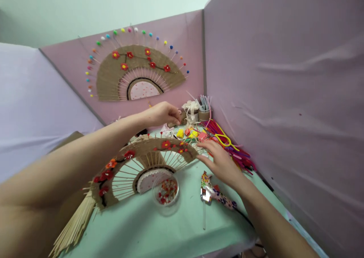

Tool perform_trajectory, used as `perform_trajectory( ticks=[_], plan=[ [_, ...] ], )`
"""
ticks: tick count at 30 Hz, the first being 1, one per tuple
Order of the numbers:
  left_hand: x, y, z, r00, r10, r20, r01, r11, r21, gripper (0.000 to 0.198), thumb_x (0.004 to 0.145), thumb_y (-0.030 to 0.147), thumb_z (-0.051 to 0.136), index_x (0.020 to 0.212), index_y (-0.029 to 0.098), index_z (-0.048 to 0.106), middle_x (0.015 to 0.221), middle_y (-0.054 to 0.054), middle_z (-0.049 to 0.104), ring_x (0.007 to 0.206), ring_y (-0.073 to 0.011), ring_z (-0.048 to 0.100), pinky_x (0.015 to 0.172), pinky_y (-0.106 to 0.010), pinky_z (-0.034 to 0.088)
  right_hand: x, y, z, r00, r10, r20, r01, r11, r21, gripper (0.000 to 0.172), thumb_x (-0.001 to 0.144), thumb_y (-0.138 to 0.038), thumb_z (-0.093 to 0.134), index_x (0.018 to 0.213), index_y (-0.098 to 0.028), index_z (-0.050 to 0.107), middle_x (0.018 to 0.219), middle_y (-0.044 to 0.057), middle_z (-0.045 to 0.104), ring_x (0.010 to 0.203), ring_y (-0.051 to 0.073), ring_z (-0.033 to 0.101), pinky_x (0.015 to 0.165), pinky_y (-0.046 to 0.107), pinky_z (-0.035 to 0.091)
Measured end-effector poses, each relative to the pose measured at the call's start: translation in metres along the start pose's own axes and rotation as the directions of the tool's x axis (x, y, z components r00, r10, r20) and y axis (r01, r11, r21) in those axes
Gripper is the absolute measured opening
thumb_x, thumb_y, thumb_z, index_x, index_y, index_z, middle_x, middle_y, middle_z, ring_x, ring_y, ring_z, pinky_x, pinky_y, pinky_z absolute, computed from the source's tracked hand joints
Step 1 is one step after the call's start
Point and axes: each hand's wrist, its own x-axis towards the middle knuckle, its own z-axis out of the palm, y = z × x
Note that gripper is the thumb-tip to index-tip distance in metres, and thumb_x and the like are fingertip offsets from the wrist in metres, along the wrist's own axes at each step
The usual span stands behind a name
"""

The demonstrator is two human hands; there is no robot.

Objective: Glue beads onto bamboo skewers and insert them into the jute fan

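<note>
A brown fan [146,146] with red flowers and thin wooden ribs lies on the green table. Above its far edge is my left hand [166,114], its fingers pinched together; whatever may be between them is too small to make out. At the fan's right end rests my right hand [220,161], thumb and fingers apart, with nothing held. Near the fan's inner curve stands a clear round tub [167,191] of red, orange and white beads. A flower-patterned glue gun [212,193] lies below my right hand.
Colourful pipe cleaners [241,155] and scissors [210,133] lie at the back right, near holders [204,114]. Thin sticks [75,225] lie front left. Another decorated fan [109,76] hangs on the pink panel. Partition walls rise around the green table [125,231].
</note>
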Motion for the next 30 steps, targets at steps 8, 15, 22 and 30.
perform_trajectory(
  ticks=[8,15,22,30],
  plan=[
    [0.028,-0.022,0.012,0.982,-0.057,0.18,0.053,0.998,0.023,0.005,0.059,0.02,0.077,0.063,0.021,0.077,0.058,0.003,0.07,0.056,-0.0111,0.057,0.061,-0.021,0.039,0.082,0.032,0.051,0.994,0.056,0.092,-0.079,0.958,0.275,0.037,0.073,-0.018,0.078,0.108,-0.015,0.066,0.111,0.008,0.069,0.107,0.021,0.063,0.096,0.038,0.046],
    [0.045,-0.04,0.023,0.941,-0.118,0.317,0.106,0.993,0.055,0.009,0.056,0.015,0.079,0.061,0.022,0.076,0.06,0.001,0.071,0.057,-0.0123,0.058,0.061,-0.022,0.04,0.082,0.033,0.06,0.984,0.084,0.159,-0.139,0.917,0.375,0.021,0.075,-0.015,0.074,0.096,-0.015,0.071,0.096,0.003,0.073,0.091,0.018,0.067,0.087,0.033,0.048],
    [0.049,-0.035,0.026,0.915,-0.142,0.376,0.099,0.986,0.132,0.009,0.06,0.014,0.077,0.06,0.023,0.076,0.058,0.001,0.069,0.057,-0.0127,0.056,0.062,-0.023,0.038,0.081,0.033,0.066,0.984,0.098,0.15,-0.153,0.897,0.416,0.012,0.076,-0.015,0.07,0.088,-0.018,0.073,0.092,0.002,0.074,0.09,0.018,0.067,0.088,0.034,0.048],
    [0.049,-0.026,0.027,0.906,-0.194,0.376,0.142,0.976,0.164,0.012,0.056,0.009,0.079,0.058,0.02,0.075,0.054,0.002,0.066,0.055,-0.0113,0.055,0.062,-0.023,0.037,0.081,0.037,0.07,0.987,0.098,0.127,-0.144,0.89,0.432,0.012,0.075,-0.013,0.07,0.086,-0.018,0.074,0.092,0.002,0.075,0.091,0.019,0.066,0.09,0.035,0.047]
  ],
)
